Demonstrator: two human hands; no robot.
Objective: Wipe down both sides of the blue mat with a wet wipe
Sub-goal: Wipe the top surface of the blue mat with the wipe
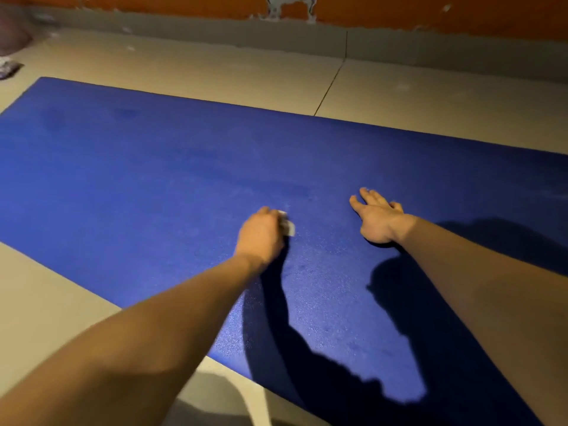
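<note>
Forearms reach over the blue mat, flat on the floor near an orange wall; left hand curls round a wet wipe, right hand rests splayed on the mat

A beige tiled floor stretches to the far wall, with a dark grout line running across it at an angle. A grey baseboard runs along the foot of an orange wall, whose paint is chipped in places, with a larger bare patch near the top centre. At far left sit a blurred pinkish object and, just beside it, a small dark-and-white patterned item, neither clear enough to identify.
</note>
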